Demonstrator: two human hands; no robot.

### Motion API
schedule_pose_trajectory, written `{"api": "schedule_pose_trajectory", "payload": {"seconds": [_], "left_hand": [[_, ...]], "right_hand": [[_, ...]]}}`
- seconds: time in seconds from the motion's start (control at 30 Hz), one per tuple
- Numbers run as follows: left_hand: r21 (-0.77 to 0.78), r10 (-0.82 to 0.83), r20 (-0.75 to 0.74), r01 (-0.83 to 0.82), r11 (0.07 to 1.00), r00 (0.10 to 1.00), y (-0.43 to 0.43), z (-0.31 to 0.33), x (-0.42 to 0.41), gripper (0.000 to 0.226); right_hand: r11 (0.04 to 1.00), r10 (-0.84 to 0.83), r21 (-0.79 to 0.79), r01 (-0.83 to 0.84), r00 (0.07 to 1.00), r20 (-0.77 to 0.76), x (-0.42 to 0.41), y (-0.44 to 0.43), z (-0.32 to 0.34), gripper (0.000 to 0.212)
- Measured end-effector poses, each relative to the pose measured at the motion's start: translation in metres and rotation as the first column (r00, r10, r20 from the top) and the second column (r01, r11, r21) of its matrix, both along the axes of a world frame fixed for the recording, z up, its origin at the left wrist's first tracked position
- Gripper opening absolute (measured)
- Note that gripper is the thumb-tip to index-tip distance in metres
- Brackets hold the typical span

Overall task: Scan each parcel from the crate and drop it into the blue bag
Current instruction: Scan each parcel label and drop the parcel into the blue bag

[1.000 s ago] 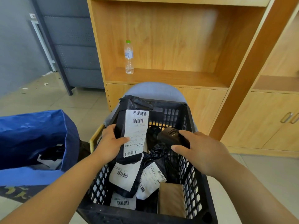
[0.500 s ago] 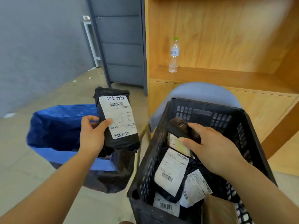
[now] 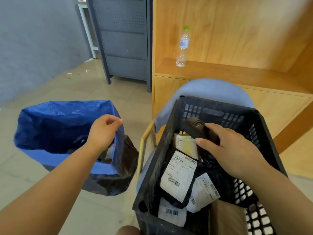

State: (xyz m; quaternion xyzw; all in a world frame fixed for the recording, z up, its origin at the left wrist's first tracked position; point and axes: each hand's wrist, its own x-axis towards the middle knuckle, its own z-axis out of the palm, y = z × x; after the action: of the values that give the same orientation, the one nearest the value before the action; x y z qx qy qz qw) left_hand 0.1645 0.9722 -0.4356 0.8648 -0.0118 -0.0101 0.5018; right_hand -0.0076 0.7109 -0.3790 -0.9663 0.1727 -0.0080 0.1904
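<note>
The blue bag (image 3: 50, 126) stands open on the floor at the left. My left hand (image 3: 103, 131) hovers over its right rim, fingers loosely curled and holding nothing. A labelled parcel (image 3: 108, 154) shows partly inside the bag under that hand. The black crate (image 3: 237, 116) sits at the right on a chair. It holds several black parcels with white barcode labels (image 3: 179, 177) and a brown one (image 3: 227, 219). My right hand (image 3: 232, 150) holds a black handheld scanner (image 3: 196, 128) over the crate.
A water bottle (image 3: 183, 46) stands on the wooden shelf (image 3: 237, 72) behind the crate. A grey perforated metal cabinet (image 3: 123, 39) stands at the back. A dark plastic bag (image 3: 118, 180) lies on the tiled floor between the blue bag and the chair's wooden armrest (image 3: 144, 146).
My left hand carried the black labelled parcel from the crate leftward over the blue bag and let it go. The parcel now lies in the bag. My right hand stayed over the crate with the scanner.
</note>
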Motion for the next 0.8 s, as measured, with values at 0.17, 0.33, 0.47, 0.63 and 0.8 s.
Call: {"api": "schedule_pose_trajectory", "payload": {"seconds": [0.17, 0.33, 0.47, 0.63, 0.8], "left_hand": [[0.035, -0.211, 0.046, 0.210, 0.977, 0.976, -0.052, 0.018, -0.050, 0.013], [0.177, -0.468, 0.073, 0.450, 0.875, 0.881, -0.116, 0.020, -0.100, 0.009], [0.467, -0.635, -0.223, 0.653, 0.597, 0.740, -0.168, -0.027, -0.108, 0.037], [0.704, -0.461, -0.547, 0.682, 0.200, 0.699, -0.199, -0.089, -0.097, 0.077], [0.775, -0.373, -0.564, 0.628, 0.069, 0.737, -0.208, -0.116, -0.085, 0.088]], "right_hand": [[0.996, -0.086, 0.002, 0.086, 0.996, 0.018, -0.038, -0.031, -0.004, 0.066], [0.984, -0.178, 0.037, 0.176, 0.983, 0.053, -0.079, -0.065, -0.009, 0.071], [0.973, -0.221, 0.076, 0.216, 0.973, 0.062, -0.101, -0.087, -0.017, 0.073], [0.970, -0.240, 0.069, 0.235, 0.967, 0.083, -0.109, -0.104, -0.024, 0.070], [0.975, -0.218, 0.076, 0.211, 0.971, 0.099, -0.105, -0.111, -0.033, 0.067]]}}
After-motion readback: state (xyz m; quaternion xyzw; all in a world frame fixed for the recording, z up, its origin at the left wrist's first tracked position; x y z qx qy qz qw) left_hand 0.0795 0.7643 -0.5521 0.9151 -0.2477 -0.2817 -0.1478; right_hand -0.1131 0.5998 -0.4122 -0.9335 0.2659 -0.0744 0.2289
